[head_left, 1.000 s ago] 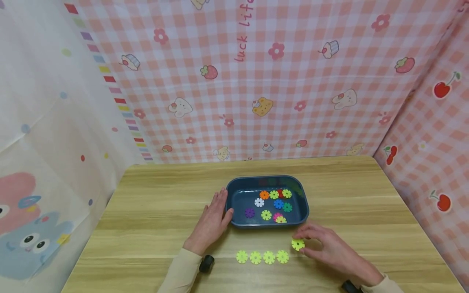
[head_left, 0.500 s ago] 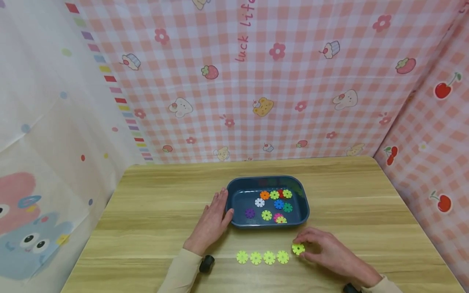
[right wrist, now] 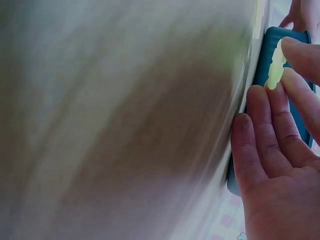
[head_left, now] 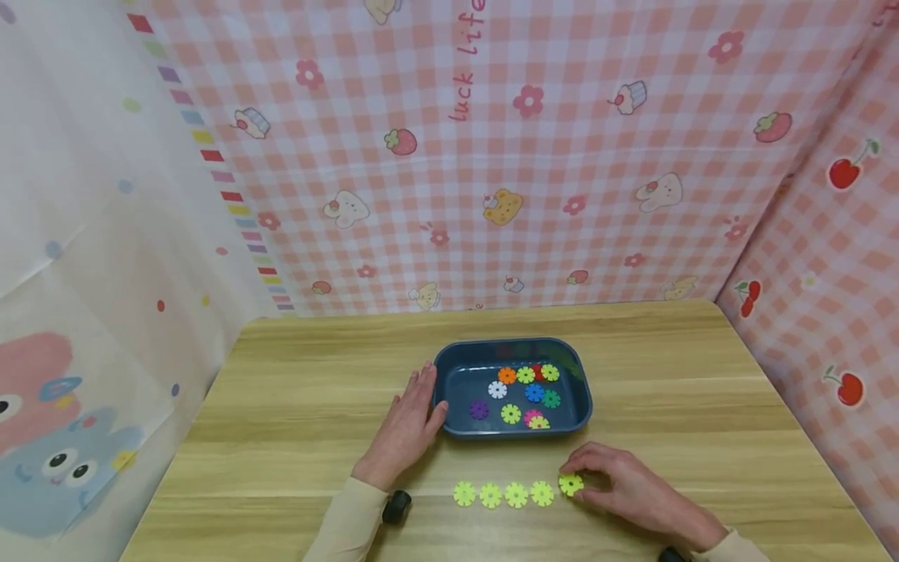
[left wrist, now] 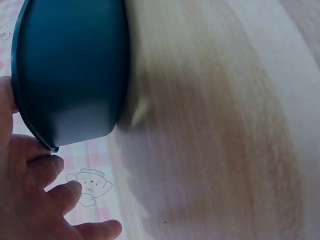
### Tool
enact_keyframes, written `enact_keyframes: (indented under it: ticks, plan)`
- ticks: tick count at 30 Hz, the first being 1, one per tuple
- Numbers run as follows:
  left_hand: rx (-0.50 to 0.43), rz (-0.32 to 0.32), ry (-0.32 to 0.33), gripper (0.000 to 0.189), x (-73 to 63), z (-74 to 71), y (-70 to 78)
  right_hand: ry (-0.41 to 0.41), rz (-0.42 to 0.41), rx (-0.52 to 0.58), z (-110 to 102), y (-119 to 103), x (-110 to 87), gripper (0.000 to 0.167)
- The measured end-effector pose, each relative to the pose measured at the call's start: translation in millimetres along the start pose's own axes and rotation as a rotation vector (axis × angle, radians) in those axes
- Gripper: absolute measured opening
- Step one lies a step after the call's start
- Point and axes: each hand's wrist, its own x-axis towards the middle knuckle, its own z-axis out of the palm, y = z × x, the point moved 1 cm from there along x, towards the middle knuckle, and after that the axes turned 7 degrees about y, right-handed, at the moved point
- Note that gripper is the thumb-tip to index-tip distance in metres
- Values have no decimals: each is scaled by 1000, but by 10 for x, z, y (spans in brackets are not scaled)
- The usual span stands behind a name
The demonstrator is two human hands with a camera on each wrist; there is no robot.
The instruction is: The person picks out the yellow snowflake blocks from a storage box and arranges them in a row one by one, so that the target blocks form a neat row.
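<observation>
My right hand (head_left: 621, 484) pinches a yellow-green notched plastic disc (head_left: 570, 485) between thumb and fingers; in the right wrist view the pinched disc (right wrist: 276, 67) is seen edge-on. It is at the right end of a row of several matching discs (head_left: 516, 495) lying on the table. My left hand (head_left: 400, 429) rests along the left side of a dark blue tray (head_left: 456, 431), its fingers fairly straight against the wall and the thumb by the near corner. In the left wrist view, fingers (left wrist: 47, 170) touch the tray's rim.
Inside the tray lie more notched discs: several yellow-green ones, plus an orange (head_left: 507, 376), a white (head_left: 497, 389), a purple (head_left: 479, 410), a blue (head_left: 534, 393) and a green disc (head_left: 551, 399). Checked cloth (head_left: 421, 179) hangs behind the wooden table (head_left: 302, 375).
My right hand has brought its disc toward me and down, nearly level with the row. The left hand and the tray have stayed in place.
</observation>
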Motion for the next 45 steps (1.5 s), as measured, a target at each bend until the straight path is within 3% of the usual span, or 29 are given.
enact_keyframes:
  ticks: [14, 26, 34, 39, 45]
  plan:
    - [7, 3, 10, 66, -4, 15, -8, -63, 10, -23, 13, -18, 38, 24]
    - [-2, 8, 15, 66, -5, 11, -7, -93, -57, -40, 22, 26, 50, 21]
    - [3, 4, 8, 67, -2, 15, -18, -110, -30, -13, 4, -16, 40, 23]
    - [7, 2, 0, 67, 2, 17, -24, -65, 6, -10, -121, -193, 25, 22]
    - [7, 2, 0, 67, 3, 16, -26, 114, -110, -53, -321, -404, 67, 20]
